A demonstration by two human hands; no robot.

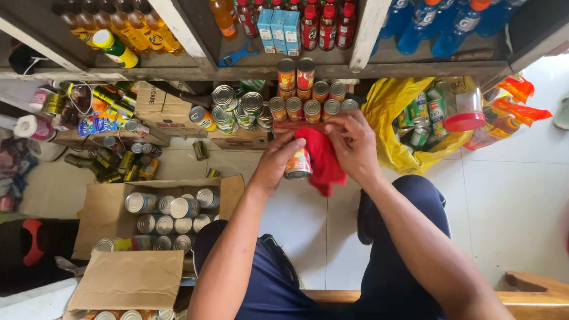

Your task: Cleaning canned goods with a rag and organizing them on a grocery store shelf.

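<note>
My left hand [275, 161] grips a small tin can [298, 164] with an orange and red label, held above the white tiled floor. My right hand [354, 143] presses a red cloth [322, 160] against the can's side and top. Just beyond the hands, several similar tins [302, 107] stand in rows and short stacks at the foot of a wooden shelf [174, 68]. My knees in dark blue shorts [394, 265] show below, and I sit on a wooden bench [538, 301].
An open cardboard box [106, 204] with several silver-topped cans lies at the lower left, a second box [129, 281] below it. A yellow plastic bag [393, 113] of packets sits to the right. Bottles of drink fill the upper shelves [321, 22].
</note>
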